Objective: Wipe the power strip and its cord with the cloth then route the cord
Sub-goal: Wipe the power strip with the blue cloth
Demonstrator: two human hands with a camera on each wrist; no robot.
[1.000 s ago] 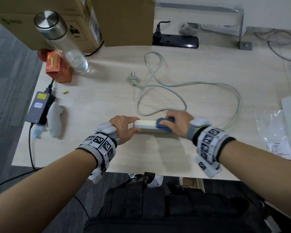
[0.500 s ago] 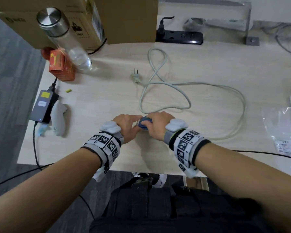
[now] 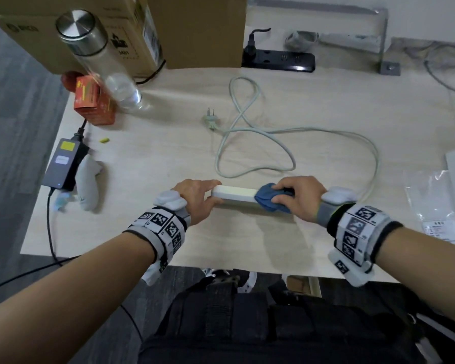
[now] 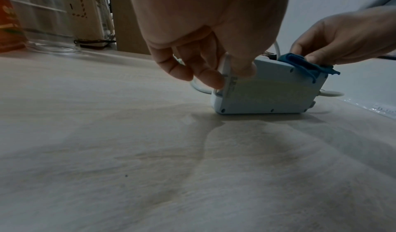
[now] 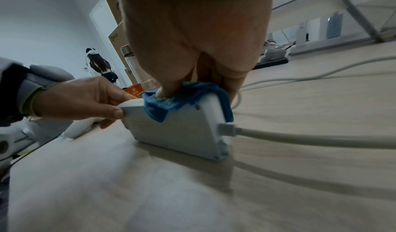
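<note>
Power strip (image 3: 234, 196) stands on its long edge near the front edge of the table (image 3: 247, 240), about mid-width; left hand (image 3: 197, 199) grasps its left end, thumb and fingers pinching either side; right hand (image 3: 298, 197) clenches the blue cloth (image 3: 269, 202) over the top edge at the strip's right end, by the cord exit; half a second ago the cloth hand was up against the left hand at the left end, now it has slid back to the right end, so a full pass along the top edge looks done; a second ago it sat at about this same spot, so this reads as back-and-forth strokes; wrist views show the strip's screw-holed back facing the person, cloth draped over the top corner; cord (image 3: 294, 151) lies untouched in loose loops across the middle of the table, plug (image 3: 211, 119) lying free toward the back; judgement: strip wiping well along, other faces maybe left, cord wipe and routing not started; clutter at the left edge: bottle (image 3: 100, 61), orange box (image 3: 95, 103), adapter (image 3: 63, 164).
</note>
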